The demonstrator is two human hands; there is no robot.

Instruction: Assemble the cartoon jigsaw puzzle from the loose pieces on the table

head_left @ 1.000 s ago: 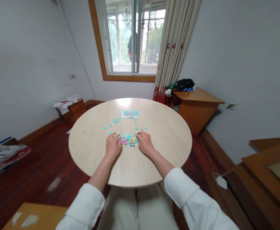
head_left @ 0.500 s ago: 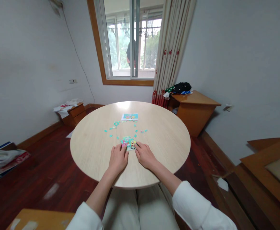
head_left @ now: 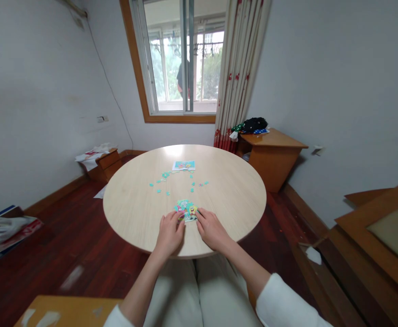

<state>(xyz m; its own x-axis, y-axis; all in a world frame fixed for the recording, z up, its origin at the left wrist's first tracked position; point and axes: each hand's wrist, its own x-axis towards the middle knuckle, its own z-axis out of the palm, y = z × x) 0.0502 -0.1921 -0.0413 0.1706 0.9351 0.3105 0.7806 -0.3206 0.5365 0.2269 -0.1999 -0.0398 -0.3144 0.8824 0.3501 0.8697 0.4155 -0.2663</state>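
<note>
A partly joined jigsaw puzzle [head_left: 186, 210] with cartoon figures on a turquoise ground lies flat near the front of the round table [head_left: 137, 204]. My left hand [head_left: 170, 230] is at its left edge, fingers bent over the pink figure's side. On the opposite edge, beside the yellow figure, my right hand [head_left: 213, 227] presses its fingertips. The puzzle is held between both hands, and its lower corners are partly covered by fingers. Loose turquoise puzzle pieces [head_left: 165, 175] lie in a rough arc beyond it. Behind them is a printed picture sheet [head_left: 184, 165].
More loose pieces [head_left: 192, 190] lie right of centre. A wooden desk [head_left: 273, 154] with dark cloth [head_left: 255, 124] stands behind right, a small cabinet [head_left: 109, 164] behind left. A wooden chair [head_left: 382, 222] is at my right. Beyond the window [head_left: 168, 68] a person is partly visible.
Both hands have drawn the joined puzzle toward me, widening the gap to the loose pieces. My view has shifted slightly. The picture sheet and loose pieces stay in place on the table.
</note>
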